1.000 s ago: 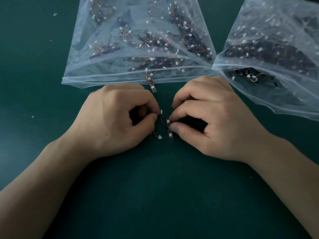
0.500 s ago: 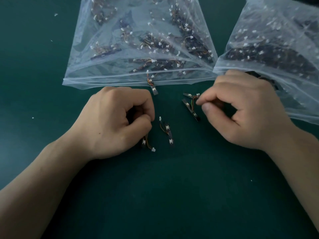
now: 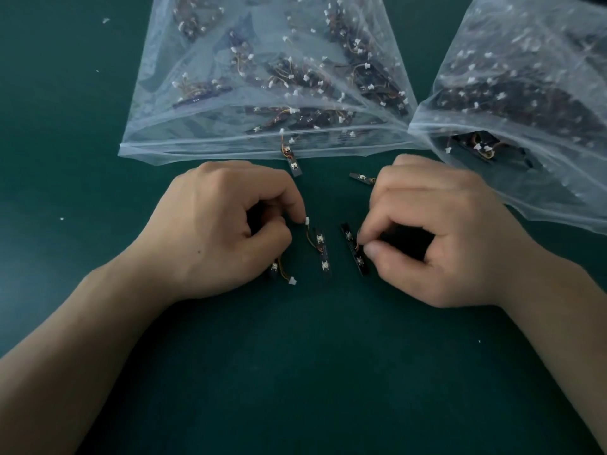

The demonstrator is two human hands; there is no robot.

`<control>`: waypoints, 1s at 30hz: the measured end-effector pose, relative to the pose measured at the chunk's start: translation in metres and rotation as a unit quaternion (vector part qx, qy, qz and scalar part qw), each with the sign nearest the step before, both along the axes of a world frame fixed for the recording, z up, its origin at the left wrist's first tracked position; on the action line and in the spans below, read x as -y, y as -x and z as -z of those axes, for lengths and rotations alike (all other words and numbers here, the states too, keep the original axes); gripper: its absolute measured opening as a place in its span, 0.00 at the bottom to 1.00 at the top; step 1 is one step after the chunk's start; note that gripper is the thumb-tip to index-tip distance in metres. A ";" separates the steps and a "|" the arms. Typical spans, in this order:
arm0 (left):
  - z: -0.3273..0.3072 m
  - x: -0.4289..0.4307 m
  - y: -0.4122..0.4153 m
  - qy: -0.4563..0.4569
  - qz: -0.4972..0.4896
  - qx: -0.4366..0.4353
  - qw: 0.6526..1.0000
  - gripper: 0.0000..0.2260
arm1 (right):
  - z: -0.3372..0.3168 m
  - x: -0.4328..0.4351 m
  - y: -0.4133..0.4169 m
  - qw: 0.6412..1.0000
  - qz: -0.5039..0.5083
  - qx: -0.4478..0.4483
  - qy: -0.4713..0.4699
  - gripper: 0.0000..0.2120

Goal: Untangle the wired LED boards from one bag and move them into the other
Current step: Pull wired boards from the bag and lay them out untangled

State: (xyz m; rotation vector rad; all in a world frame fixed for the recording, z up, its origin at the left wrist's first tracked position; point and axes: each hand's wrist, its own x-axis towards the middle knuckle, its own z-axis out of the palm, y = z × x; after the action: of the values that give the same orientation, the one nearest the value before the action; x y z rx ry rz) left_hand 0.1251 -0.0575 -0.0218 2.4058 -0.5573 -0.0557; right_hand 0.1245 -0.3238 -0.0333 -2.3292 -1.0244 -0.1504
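Observation:
Two clear plastic bags hold tangled wired LED boards: the left bag (image 3: 210, 133) and the right bag (image 3: 532, 93). My left hand (image 3: 223, 224) is curled over a small black LED board (image 3: 274, 267), whose wire and white connector stick out below the thumb. Its index fingertip touches the white connector of a loose board (image 3: 323, 254) lying between my hands. My right hand (image 3: 443, 231) pinches another black board (image 3: 353, 244) between thumb and index finger, just right of the loose one. A further board (image 3: 360, 176) lies by the right hand's knuckles.
One board (image 3: 294, 163) hangs by its wire out of the left bag's mouth, just beyond my left hand. The dark green table surface (image 3: 312, 372) spreads toward me, with a few white specks (image 3: 61, 219) on it at the left.
My right hand has come back from the right bag's mouth toward me, bringing one pinched board beside the loose one. Another board stayed where it was. My left hand barely shifted.

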 end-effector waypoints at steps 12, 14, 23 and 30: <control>0.008 -0.002 -0.005 0.043 0.002 0.051 0.998 0.16 | 0.000 0.002 -0.007 0.985 0.171 0.014 0.028 0.08; 0.008 -0.002 -0.005 0.029 0.008 0.054 0.998 0.16 | -0.001 0.002 -0.007 0.985 0.173 0.013 0.022 0.07; 0.011 -0.002 -0.004 0.001 -0.008 0.088 0.996 0.16 | 0.002 0.007 -0.007 0.974 0.189 -0.066 -0.102 0.14; 0.013 0.001 -0.004 -0.037 -0.038 0.131 0.990 0.14 | 0.004 0.008 -0.007 0.977 0.171 -0.076 -0.101 0.18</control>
State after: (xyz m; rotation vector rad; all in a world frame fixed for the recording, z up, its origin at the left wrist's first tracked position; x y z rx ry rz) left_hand 0.1293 -0.0581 -0.0347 2.5208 -0.5906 0.2810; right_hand 0.1315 -0.3321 -0.0371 -2.2711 -0.5030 -0.1972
